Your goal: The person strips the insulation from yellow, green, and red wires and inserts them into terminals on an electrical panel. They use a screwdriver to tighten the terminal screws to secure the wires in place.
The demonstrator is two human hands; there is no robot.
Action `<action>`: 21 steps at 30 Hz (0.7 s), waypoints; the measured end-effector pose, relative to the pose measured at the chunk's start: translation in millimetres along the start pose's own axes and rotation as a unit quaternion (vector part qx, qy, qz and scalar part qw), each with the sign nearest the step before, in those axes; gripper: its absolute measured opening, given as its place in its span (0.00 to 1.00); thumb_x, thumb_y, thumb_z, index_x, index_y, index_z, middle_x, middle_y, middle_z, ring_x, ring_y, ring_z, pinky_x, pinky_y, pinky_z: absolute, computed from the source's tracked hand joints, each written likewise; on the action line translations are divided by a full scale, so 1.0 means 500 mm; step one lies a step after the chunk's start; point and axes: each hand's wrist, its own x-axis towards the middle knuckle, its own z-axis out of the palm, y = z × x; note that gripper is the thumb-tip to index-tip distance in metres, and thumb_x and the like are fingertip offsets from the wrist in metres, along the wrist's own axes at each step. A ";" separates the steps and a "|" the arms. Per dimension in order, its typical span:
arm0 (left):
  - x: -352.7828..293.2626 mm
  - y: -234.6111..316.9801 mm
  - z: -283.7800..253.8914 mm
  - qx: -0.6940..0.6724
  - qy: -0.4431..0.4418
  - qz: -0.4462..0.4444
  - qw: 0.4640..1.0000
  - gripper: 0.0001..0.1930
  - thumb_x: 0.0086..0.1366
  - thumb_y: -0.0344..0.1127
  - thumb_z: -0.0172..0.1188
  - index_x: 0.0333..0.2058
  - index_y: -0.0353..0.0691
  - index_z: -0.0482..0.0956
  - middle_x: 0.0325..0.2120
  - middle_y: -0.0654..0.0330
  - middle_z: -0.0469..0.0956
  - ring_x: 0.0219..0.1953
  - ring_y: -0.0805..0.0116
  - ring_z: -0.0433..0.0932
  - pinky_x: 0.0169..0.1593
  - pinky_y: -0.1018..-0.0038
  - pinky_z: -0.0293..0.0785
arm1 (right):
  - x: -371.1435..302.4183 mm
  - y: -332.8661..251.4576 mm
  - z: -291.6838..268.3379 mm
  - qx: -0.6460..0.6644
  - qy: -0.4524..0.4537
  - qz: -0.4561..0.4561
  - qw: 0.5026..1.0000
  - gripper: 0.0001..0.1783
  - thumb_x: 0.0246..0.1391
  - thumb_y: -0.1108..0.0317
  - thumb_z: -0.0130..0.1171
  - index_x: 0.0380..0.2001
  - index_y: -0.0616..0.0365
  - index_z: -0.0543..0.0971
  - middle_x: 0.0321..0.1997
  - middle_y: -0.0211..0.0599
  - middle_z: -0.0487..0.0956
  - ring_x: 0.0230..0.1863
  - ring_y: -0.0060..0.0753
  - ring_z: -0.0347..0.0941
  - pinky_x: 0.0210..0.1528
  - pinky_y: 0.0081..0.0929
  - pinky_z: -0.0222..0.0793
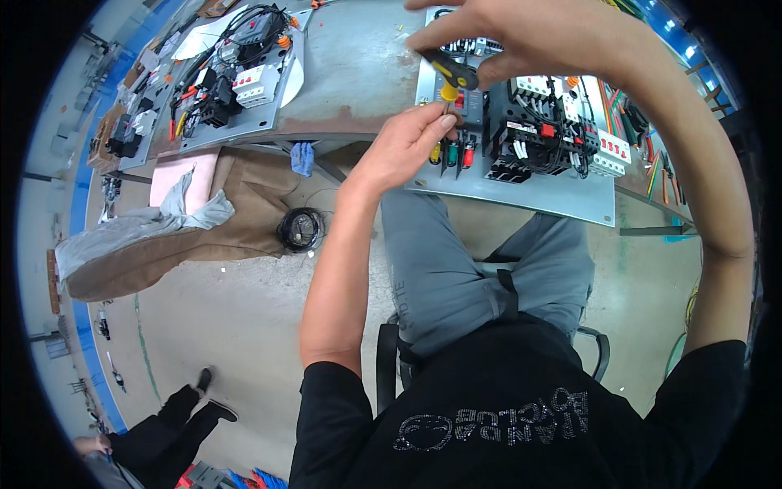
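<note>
A screwdriver (453,73) with a black and yellow handle stands over the wired panel, its shaft pointing down. My left hand (403,147) is closed, thumb and forefinger pinching the shaft below the yellow collar; the tip is hidden. Above, my right hand (529,37) has its fingers spread around the handle, with the thumb close to its end; whether it touches cannot be told. Beneath the hands lies a grey metal mounting plate (562,202) carrying black contactors (521,147), wiring and a white circuit breaker (611,151). Yellow, green and red connectors (453,155) sit beside my left fingertips.
Another wired plate (236,130) rests on the worktable (350,73) to the left. Pliers and other hand tools (664,175) lie at the right. A black cable coil (300,229) and a cloth-draped brown seat (155,253) are below. Another person's legs (175,416) show lower left.
</note>
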 end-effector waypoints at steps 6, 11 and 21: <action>0.003 0.000 -0.002 0.002 -0.002 -0.007 1.000 0.18 0.82 0.41 0.51 0.53 0.31 0.80 0.39 0.58 0.84 0.46 0.70 0.80 0.57 0.71 0.74 | 0.018 -0.024 0.044 0.343 -0.027 0.220 0.913 0.33 0.68 0.47 0.56 0.21 0.68 0.82 0.16 0.47 0.77 0.21 0.41 0.73 0.30 0.38 0.70; 0.006 -0.008 0.001 0.003 -0.004 0.007 1.000 0.18 0.82 0.42 0.50 0.53 0.31 0.81 0.40 0.58 0.84 0.46 0.70 0.80 0.57 0.70 0.74 | -0.007 0.004 0.043 0.197 0.017 0.177 0.964 0.21 0.65 0.55 0.60 0.41 0.65 0.86 0.32 0.53 0.85 0.37 0.53 0.83 0.45 0.45 0.77; 0.009 -0.016 0.002 0.016 -0.011 0.029 0.999 0.19 0.82 0.42 0.50 0.55 0.31 0.80 0.41 0.58 0.84 0.47 0.69 0.81 0.57 0.70 0.74 | 0.023 -0.039 0.053 0.196 -0.009 0.229 0.953 0.33 0.66 0.45 0.56 0.24 0.70 0.83 0.27 0.64 0.81 0.31 0.64 0.80 0.41 0.53 0.76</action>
